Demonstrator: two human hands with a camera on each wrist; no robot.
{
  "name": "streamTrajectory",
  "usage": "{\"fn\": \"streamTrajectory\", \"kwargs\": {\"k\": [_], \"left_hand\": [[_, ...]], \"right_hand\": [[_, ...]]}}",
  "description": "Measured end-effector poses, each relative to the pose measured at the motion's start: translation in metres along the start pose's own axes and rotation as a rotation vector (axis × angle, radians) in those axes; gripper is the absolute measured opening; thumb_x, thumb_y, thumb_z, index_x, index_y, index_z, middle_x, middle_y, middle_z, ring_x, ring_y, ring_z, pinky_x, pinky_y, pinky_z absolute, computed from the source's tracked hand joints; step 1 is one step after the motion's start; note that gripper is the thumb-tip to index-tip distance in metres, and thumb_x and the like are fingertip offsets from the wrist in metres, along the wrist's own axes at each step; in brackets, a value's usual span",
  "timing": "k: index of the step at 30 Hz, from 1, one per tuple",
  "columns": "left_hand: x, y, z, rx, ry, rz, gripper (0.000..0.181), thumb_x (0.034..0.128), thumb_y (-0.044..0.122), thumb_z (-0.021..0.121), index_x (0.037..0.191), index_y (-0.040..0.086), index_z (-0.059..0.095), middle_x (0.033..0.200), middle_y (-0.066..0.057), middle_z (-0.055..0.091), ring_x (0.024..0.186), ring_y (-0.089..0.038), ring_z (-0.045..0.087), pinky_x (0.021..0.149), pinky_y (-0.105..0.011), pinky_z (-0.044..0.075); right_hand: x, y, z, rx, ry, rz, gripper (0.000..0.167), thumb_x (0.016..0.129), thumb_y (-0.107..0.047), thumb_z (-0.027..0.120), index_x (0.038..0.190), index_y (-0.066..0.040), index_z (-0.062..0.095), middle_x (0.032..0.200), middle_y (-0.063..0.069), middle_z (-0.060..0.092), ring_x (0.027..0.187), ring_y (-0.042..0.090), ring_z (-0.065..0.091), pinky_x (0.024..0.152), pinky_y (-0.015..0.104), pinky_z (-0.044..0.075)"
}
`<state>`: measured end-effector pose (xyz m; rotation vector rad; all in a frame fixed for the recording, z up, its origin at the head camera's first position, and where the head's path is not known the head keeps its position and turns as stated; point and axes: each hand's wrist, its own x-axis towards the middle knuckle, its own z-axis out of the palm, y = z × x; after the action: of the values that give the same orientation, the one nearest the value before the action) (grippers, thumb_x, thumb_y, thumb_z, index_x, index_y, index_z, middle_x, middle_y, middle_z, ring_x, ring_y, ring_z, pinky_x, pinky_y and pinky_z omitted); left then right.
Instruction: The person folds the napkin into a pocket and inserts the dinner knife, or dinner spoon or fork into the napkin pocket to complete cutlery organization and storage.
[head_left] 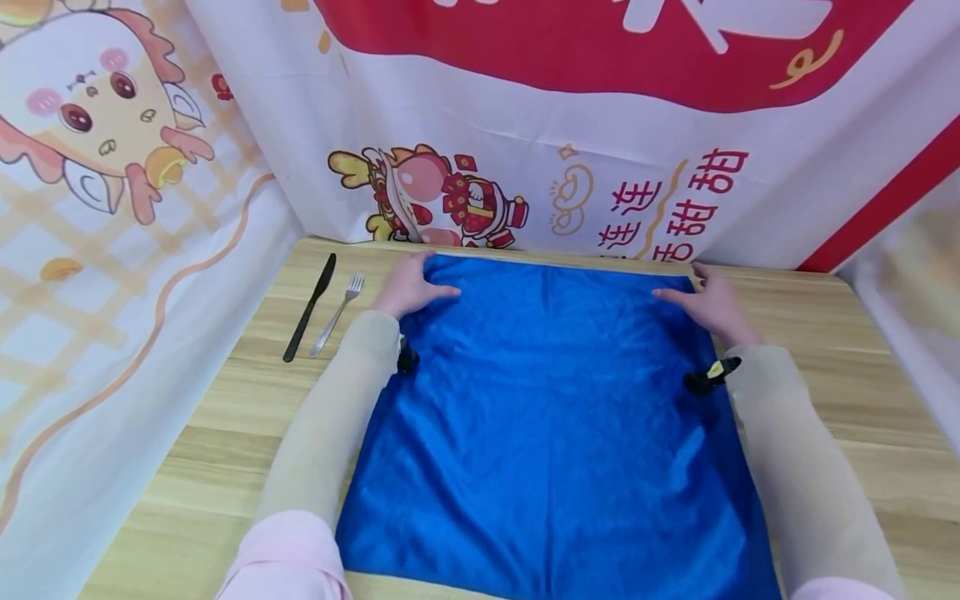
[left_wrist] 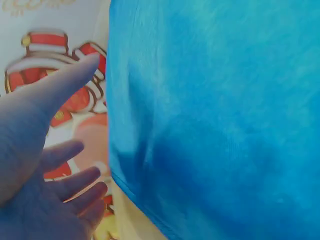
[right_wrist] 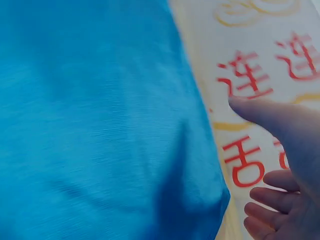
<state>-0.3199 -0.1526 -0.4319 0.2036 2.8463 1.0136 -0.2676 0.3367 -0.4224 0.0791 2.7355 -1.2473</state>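
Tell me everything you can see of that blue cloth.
The blue cloth looks thin and slightly shiny. It lies spread on the pale table, roughly rectangular, wrinkled, creased down its middle, its near edge partly out of view. The left hand and right hand are at its far corners; contact is unclear.

Both arms extended, near to far. Your left arm (head_left: 324, 433) slants far and to the right; your right arm (head_left: 802, 467) far and to the left. Hands well apart, about equally far out. Your left hand (head_left: 408, 287) points its thumb right, your right hand (head_left: 717, 307) left. Each thumb stands clear of loosely bent fingers.
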Motion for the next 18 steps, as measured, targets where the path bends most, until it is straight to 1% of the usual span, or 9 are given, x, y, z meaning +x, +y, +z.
{"fn": "streamTrajectory", "kwargs": {"k": [3,6,10,13,15,17,18], "left_hand": [[0.005,-0.006,-0.002,-0.074,0.032,-0.063,0.083,0.0922,0.033,0.078,0.156,0.002,0.035,0.155,-0.022,0.039,0.141,-0.04,0.036,0.115,-0.054,0.03],[0.007,-0.009,-0.002,-0.119,0.056,-0.103,0.078,0.0938,0.029,0.077,0.155,0.0,0.036,0.155,-0.022,0.039,0.141,-0.039,0.037,0.115,-0.052,0.03],[0.007,-0.007,-0.002,-0.21,0.093,-0.165,0.071,0.0976,0.024,0.072,0.154,0.0,0.037,0.152,-0.023,0.043,0.139,-0.038,0.041,0.113,-0.051,0.035],[0.006,-0.002,-0.004,-0.294,0.111,-0.235,0.065,0.1019,0.024,0.066,0.156,0.002,0.036,0.15,-0.022,0.046,0.136,-0.036,0.046,0.111,-0.05,0.039],[0.006,0.0,-0.004,-0.318,0.121,-0.257,0.06,0.1041,0.025,0.062,0.155,0.003,0.038,0.148,-0.021,0.05,0.134,-0.035,0.049,0.109,-0.049,0.04],[0.006,0.0,-0.004,-0.322,0.135,-0.25,0.055,0.1053,0.025,0.06,0.153,0.004,0.043,0.145,-0.019,0.054,0.131,-0.033,0.052,0.108,-0.047,0.042],[0.006,0.0,-0.004,-0.315,0.144,-0.235,0.052,0.1055,0.024,0.059,0.151,0.004,0.046,0.142,-0.019,0.056,0.129,-0.032,0.054,0.108,-0.047,0.043]], "right_hand": [[0.002,0.006,-0.008,0.079,0.035,0.079,0.11,0.09,-0.06,0.07,0.161,0.001,0.012,0.162,0.03,0.018,0.145,0.051,0.024,0.112,0.065,0.026],[0.001,0.009,-0.012,0.127,0.047,0.144,0.107,0.091,-0.057,0.07,0.16,0.003,0.015,0.16,0.031,0.023,0.143,0.051,0.029,0.112,0.063,0.029],[-0.001,0.007,-0.014,0.176,0.049,0.205,0.103,0.093,-0.055,0.069,0.16,0.003,0.017,0.159,0.032,0.026,0.141,0.05,0.03,0.112,0.061,0.03],[-0.001,0.004,-0.015,0.191,0.047,0.237,0.097,0.096,-0.052,0.066,0.159,0.003,0.018,0.159,0.031,0.026,0.14,0.05,0.032,0.112,0.06,0.031],[-0.001,0.002,-0.015,0.195,0.05,0.25,0.093,0.098,-0.049,0.065,0.159,0.004,0.02,0.158,0.031,0.027,0.139,0.049,0.034,0.112,0.06,0.032],[0.0,0.002,-0.015,0.201,0.059,0.259,0.088,0.099,-0.047,0.063,0.158,0.004,0.022,0.158,0.031,0.028,0.137,0.047,0.036,0.112,0.059,0.033],[0.0,0.002,-0.016,0.208,0.064,0.261,0.087,0.099,-0.045,0.063,0.158,0.004,0.023,0.158,0.031,0.029,0.136,0.046,0.038,0.112,0.057,0.034]]}}
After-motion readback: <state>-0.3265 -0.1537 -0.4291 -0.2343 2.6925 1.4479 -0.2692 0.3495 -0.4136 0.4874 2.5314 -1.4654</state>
